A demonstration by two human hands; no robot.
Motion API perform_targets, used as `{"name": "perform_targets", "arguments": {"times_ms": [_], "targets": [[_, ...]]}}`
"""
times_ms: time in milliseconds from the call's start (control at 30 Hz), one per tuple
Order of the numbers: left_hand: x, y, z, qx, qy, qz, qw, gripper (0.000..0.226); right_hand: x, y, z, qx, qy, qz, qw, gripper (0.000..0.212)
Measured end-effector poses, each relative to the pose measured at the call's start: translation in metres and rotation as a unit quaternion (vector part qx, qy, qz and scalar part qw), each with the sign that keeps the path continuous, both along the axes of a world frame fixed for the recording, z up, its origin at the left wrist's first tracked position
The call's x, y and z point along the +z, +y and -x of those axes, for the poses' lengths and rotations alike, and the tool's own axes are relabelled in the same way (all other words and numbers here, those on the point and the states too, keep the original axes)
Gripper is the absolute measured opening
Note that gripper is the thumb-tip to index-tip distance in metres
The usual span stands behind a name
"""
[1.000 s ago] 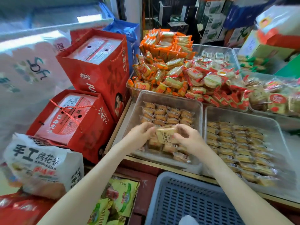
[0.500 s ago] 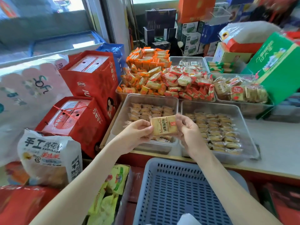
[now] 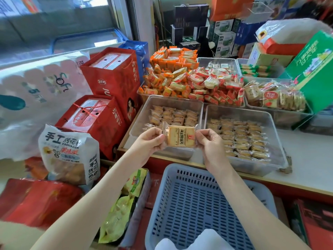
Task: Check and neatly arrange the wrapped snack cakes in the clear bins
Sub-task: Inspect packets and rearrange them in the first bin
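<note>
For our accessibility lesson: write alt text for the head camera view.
The left hand and right hand pinch one wrapped snack cake by its wrapper ends over the left clear bin; it and the right clear bin hold rows of similar cakes. A blue slotted basket sits nearest the camera.

Bare forearms, bare L grip [image 3: 150, 140] & R grip [image 3: 210, 144]

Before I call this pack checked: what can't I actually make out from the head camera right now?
1. Head view: the fine print on the snack cake, pinched between the left hand and right hand, is too small to read; its back faces away.
2. Head view: the near rows of the left clear bin are hidden behind hands and cake.
3. Head view: the white object in the blue basket is cut off by the bottom edge.
</note>
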State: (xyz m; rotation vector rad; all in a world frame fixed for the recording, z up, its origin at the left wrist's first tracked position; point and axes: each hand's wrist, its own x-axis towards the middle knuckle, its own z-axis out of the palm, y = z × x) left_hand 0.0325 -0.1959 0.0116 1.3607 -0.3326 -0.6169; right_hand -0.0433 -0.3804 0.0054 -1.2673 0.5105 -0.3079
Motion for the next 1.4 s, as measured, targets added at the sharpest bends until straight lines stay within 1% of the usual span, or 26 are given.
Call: {"name": "perform_targets", "arguments": {"times_ms": [133,200,300,400,467,500,567,633,667,700,733,767,800,833,867,900,933,1000,1067,1100,1133,1200,1233,1267,1300,1400], "targets": [[0.0,0.007,0.001,0.019,0.0,-0.006,1.0,0.012,0.004,0.001,0.002,0.049,-0.044,-0.108,0.992,0.011],[-0.001,0.01,-0.001,0.035,0.01,-0.001,0.999,0.014,0.006,0.001,0.003,0.079,-0.057,-0.142,0.985,0.013],[-0.002,0.014,-0.006,0.054,0.03,0.027,0.998,0.016,0.01,-0.002,0.004,0.134,-0.059,-0.156,0.977,0.022],[-0.004,0.014,-0.011,0.065,0.028,0.022,0.997,0.016,0.011,-0.005,0.003,0.181,-0.057,-0.157,0.969,0.034],[-0.004,0.013,-0.012,0.048,0.037,0.026,0.998,0.009,0.011,-0.007,0.003,0.188,-0.063,-0.168,0.966,0.039],[-0.002,0.013,-0.012,0.03,0.053,0.04,0.997,0.002,0.012,-0.008,0.004,0.185,-0.064,-0.178,0.964,0.04],[-0.001,0.012,-0.013,-0.007,0.069,0.05,0.996,0.016,0.011,-0.013,0.005,0.168,-0.062,-0.208,0.962,0.042],[0.0,0.01,-0.014,-0.044,0.036,-0.009,0.998,0.026,0.011,-0.019,0.006,0.144,-0.057,-0.242,0.958,0.038],[0.0,0.009,-0.014,-0.06,-0.007,-0.071,0.996,0.03,0.012,-0.022,0.006,0.132,-0.052,-0.253,0.957,0.036],[0.0,0.006,-0.014,-0.07,-0.064,-0.153,0.984,0.033,0.014,-0.024,0.006,0.119,-0.047,-0.256,0.958,0.033],[-0.001,0.002,-0.016,-0.066,-0.124,-0.235,0.962,0.035,0.015,-0.026,0.005,0.105,-0.043,-0.248,0.962,0.031],[0.0,-0.003,-0.016,-0.047,-0.166,-0.294,0.94,0.035,0.015,-0.026,0.004,0.091,-0.039,-0.228,0.969,0.03],[0.0,-0.007,-0.018,-0.02,-0.177,-0.316,0.932,0.035,0.016,-0.026,0.002,0.081,-0.035,-0.188,0.978,0.03],[0.003,-0.013,-0.017,-0.001,-0.153,-0.297,0.942,0.032,0.017,-0.025,0.0,0.077,-0.031,-0.128,0.988,0.031],[0.007,-0.02,-0.017,-0.005,-0.103,-0.25,0.963,0.029,0.017,-0.023,-0.001,0.081,-0.025,-0.048,0.995,0.032],[0.012,-0.027,-0.014,-0.027,-0.045,-0.195,0.979,0.026,0.019,-0.019,-0.002,0.095,-0.018,0.043,0.994,0.032],[0.016,-0.034,-0.012,-0.054,-0.005,-0.151,0.987,0.028,0.021,-0.014,-0.003,0.117,-0.013,0.13,0.984,0.031],[0.02,-0.045,-0.007,-0.082,0.015,-0.092,0.992,0.039,0.027,0.0,-0.003,0.172,-0.026,0.263,0.949,0.027],[0.019,-0.05,-0.007,-0.07,0.032,-0.043,0.996,0.047,0.03,0.01,-0.005,0.206,-0.056,0.335,0.918,0.027],[0.017,-0.049,-0.008,-0.067,0.047,-0.018,0.996,0.048,0.032,0.01,-0.006,0.213,-0.066,0.335,0.915,0.029],[0.015,-0.047,-0.009,-0.073,0.058,0.007,0.996,0.048,0.035,0.006,-0.006,0.218,-0.073,0.298,0.926,0.03],[0.012,-0.041,-0.012,-0.09,0.061,0.033,0.993,0.044,0.038,-0.004,-0.006,0.233,-0.082,0.144,0.958,0.029],[0.012,-0.04,-0.012,-0.096,0.053,0.033,0.993,0.043,0.037,-0.008,-0.007,0.237,-0.087,0.075,0.965,0.029],[0.012,-0.039,-0.013,-0.097,0.045,0.029,0.994,0.042,0.036,-0.01,-0.007,0.232,-0.095,0.043,0.967,0.028],[0.013,-0.04,-0.013,-0.098,0.039,0.026,0.994,0.041,0.035,-0.01,-0.007,0.218,-0.104,0.039,0.97,0.027],[0.014,-0.042,-0.013,-0.1,0.038,0.032,0.994,0.039,0.03,-0.005,-0.009,0.166,-0.117,0.089,0.975,0.023]]}}
